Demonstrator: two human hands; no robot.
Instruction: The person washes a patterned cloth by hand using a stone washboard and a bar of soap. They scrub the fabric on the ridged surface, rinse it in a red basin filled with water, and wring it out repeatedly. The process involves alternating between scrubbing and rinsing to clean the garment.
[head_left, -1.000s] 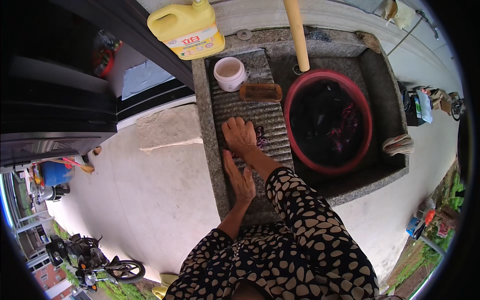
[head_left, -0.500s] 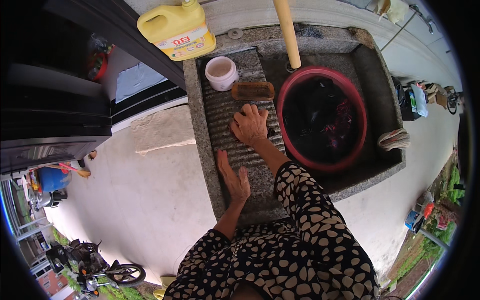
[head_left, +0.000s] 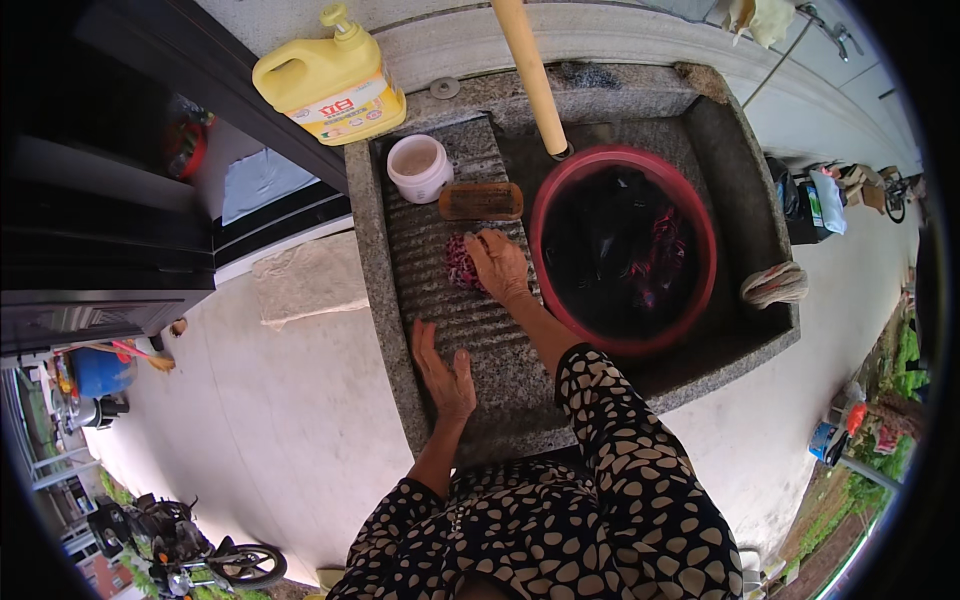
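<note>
One purple patterned cloth point(head_left: 462, 264) lies on one ribbed washboard point(head_left: 437, 232), partly under the right hand point(head_left: 502, 265), its grip unclear; the left hand point(head_left: 445, 383) is spread. Beyond: one brush point(head_left: 481, 202), one tub point(head_left: 420, 170).

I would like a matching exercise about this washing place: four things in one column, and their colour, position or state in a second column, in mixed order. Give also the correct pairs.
Column one
1. right hand
2. brush
3. basin
4. left hand

Column two
A. red, with dark contents
B. open, holding nothing
C. touching the patterned cloth
D. brown, lying near the white jar

Correct pairs: 1-C, 2-D, 3-A, 4-B.
</note>
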